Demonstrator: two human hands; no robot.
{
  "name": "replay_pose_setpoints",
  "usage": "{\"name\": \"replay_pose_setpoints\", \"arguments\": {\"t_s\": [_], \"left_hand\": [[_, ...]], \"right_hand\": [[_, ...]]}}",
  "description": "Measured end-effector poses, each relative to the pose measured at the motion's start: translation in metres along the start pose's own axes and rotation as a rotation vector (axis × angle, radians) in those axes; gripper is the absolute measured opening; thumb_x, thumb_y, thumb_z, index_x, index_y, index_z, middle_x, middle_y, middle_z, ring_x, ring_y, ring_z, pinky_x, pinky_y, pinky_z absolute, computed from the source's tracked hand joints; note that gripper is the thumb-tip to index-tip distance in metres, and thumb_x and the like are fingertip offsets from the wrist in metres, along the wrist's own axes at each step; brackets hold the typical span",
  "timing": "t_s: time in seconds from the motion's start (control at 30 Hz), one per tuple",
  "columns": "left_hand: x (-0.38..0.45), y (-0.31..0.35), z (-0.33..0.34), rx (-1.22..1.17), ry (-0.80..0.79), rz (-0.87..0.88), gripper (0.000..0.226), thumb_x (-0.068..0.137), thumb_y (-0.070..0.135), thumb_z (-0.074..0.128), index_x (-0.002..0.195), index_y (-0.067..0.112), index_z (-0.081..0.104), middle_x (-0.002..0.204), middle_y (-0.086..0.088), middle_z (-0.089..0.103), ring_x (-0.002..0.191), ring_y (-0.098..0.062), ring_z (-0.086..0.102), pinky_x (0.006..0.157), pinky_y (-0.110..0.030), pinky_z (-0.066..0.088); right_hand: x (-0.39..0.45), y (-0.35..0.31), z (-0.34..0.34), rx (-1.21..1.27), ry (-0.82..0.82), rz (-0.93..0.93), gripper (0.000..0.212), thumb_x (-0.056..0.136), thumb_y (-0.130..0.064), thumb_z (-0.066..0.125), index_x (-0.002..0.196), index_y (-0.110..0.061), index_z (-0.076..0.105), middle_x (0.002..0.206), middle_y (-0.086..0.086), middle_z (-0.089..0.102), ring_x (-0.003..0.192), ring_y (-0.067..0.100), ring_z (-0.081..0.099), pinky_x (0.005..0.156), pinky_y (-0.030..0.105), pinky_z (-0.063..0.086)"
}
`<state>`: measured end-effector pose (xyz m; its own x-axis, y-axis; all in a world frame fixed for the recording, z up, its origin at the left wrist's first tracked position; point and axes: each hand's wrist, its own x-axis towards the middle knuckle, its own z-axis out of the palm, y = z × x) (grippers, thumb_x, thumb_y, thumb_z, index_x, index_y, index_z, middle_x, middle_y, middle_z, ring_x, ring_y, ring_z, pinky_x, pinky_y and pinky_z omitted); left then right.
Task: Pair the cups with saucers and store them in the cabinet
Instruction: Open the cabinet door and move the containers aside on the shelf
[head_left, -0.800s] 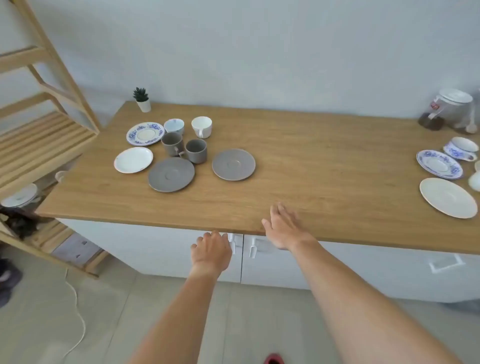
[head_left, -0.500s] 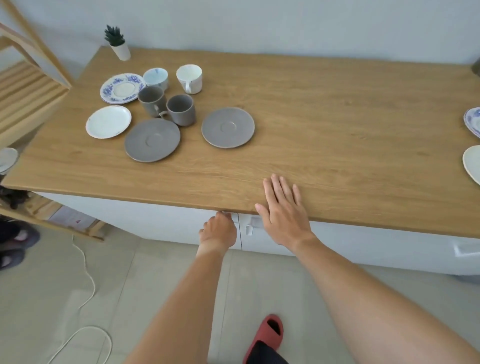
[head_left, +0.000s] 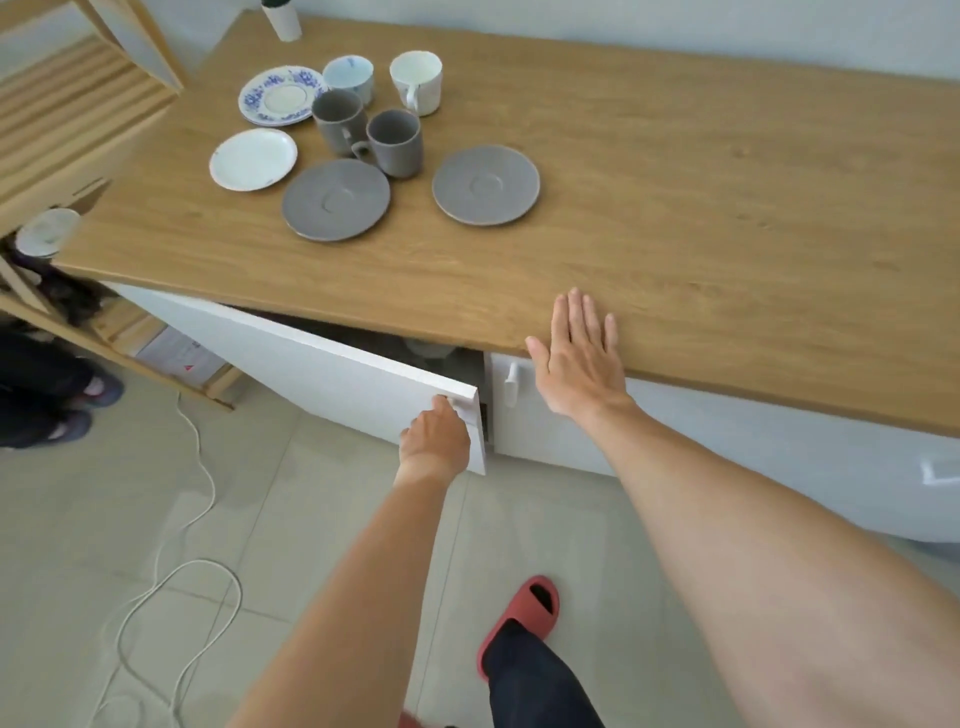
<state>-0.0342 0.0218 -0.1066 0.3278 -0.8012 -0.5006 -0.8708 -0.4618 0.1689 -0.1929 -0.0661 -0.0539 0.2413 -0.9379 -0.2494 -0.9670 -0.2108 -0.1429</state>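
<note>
The left hand (head_left: 435, 435) has pulled the cabinet door (head_left: 332, 374) partly open.

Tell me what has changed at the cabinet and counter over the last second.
The left hand, already at the handle of the left cabinet door, has pulled that door partly open toward the person. The right hand stays flat on the counter edge. The cups and saucers, such as the grey cup and grey saucer, sit unmoved.
</note>
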Motion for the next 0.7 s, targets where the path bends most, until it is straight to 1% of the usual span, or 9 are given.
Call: {"name": "replay_pose_setpoints", "arguments": {"t_s": [0.07,0.17,0.27,0.37,0.47,0.53,0.57,0.63,0.7], "left_hand": [[-0.025,-0.019,0.008,-0.028,-0.008,-0.003,0.031,0.093,0.003,0.037,0.123,0.009,0.041,0.114,-0.011,0.059,0.103,-0.033,0.061,0.074,-0.035,0.038],[-0.066,-0.051,0.013,-0.064,-0.003,-0.002,0.035,0.091,0.003,0.035,0.125,0.012,0.04,0.108,-0.011,0.063,0.101,-0.032,0.061,0.076,-0.035,0.04],[-0.11,-0.09,0.017,-0.151,-0.056,-0.044,0.026,0.096,0.012,0.031,0.119,0.015,0.044,0.108,-0.013,0.064,0.102,-0.035,0.058,0.082,-0.037,0.039],[-0.15,-0.139,0.021,-0.278,-0.092,-0.103,0.022,0.096,0.017,0.023,0.096,0.014,0.044,0.109,-0.013,0.062,0.09,-0.033,0.051,0.08,-0.04,0.037],[-0.191,-0.189,0.022,-0.48,-0.025,-0.205,0.034,0.098,0.025,0.02,0.088,0.012,0.05,0.101,-0.009,0.062,0.092,-0.031,0.053,0.082,-0.039,0.04],[-0.216,-0.218,0.023,-0.622,0.072,-0.282,0.05,0.101,0.043,0.017,0.075,0.014,0.048,0.083,-0.005,0.06,0.083,-0.027,0.056,0.072,-0.037,0.041],[-0.226,-0.231,0.025,-0.655,0.124,-0.317,0.054,0.1,0.05,0.017,0.074,0.014,0.049,0.079,-0.002,0.058,0.08,-0.024,0.056,0.069,-0.037,0.04],[-0.239,-0.256,0.034,-0.7,0.218,-0.373,0.048,0.1,0.047,0.021,0.09,0.015,0.055,0.09,-0.001,0.058,0.091,-0.025,0.056,0.075,-0.036,0.04],[-0.25,-0.281,0.037,-0.766,0.323,-0.411,0.033,0.103,0.032,0.026,0.11,0.013,0.051,0.109,-0.004,0.052,0.099,-0.026,0.052,0.079,-0.034,0.036]], "right_hand": [[-0.025,-0.014,0.008,0.026,0.034,-0.004,0.067,0.105,-0.042,0.017,0.157,-0.005,-0.003,0.166,0.011,-0.01,0.153,0.024,-0.01,0.124,0.043,-0.005],[-0.073,-0.037,0.029,0.076,0.094,-0.154,0.059,0.106,-0.032,0.025,0.156,-0.004,0.012,0.166,0.015,0.0,0.154,0.026,-0.001,0.125,0.042,0.002],[-0.119,-0.07,0.052,0.071,-0.006,-0.185,0.052,0.104,-0.031,0.034,0.149,-0.005,0.031,0.162,0.019,0.017,0.149,0.032,0.019,0.122,0.044,0.016],[-0.164,-0.112,0.077,0.078,-0.118,-0.134,0.049,0.101,-0.033,0.04,0.142,-0.005,0.04,0.147,0.019,0.04,0.135,0.036,0.04,0.113,0.043,0.031],[-0.202,-0.158,0.098,0.118,-0.222,-0.092,0.04,0.1,-0.035,0.042,0.128,-0.007,0.047,0.127,0.013,0.05,0.122,0.035,0.049,0.104,0.043,0.038],[-0.224,-0.189,0.109,0.151,-0.299,-0.066,0.041,0.1,-0.037,0.041,0.129,-0.009,0.046,0.129,0.012,0.05,0.123,0.034,0.049,0.103,0.045,0.039],[-0.234,-0.204,0.115,0.157,-0.327,-0.058,0.042,0.101,-0.038,0.04,0.132,-0.009,0.045,0.132,0.012,0.05,0.125,0.034,0.048,0.104,0.045,0.039],[-0.253,-0.234,0.123,0.167,-0.365,-0.049,0.046,0.101,-0.039,0.039,0.137,-0.011,0.043,0.136,0.012,0.049,0.128,0.034,0.047,0.106,0.044,0.037],[-0.269,-0.262,0.129,0.181,-0.391,-0.048,0.048,0.101,-0.039,0.039,0.141,-0.012,0.04,0.138,0.012,0.048,0.129,0.034,0.046,0.108,0.044,0.036]]}}
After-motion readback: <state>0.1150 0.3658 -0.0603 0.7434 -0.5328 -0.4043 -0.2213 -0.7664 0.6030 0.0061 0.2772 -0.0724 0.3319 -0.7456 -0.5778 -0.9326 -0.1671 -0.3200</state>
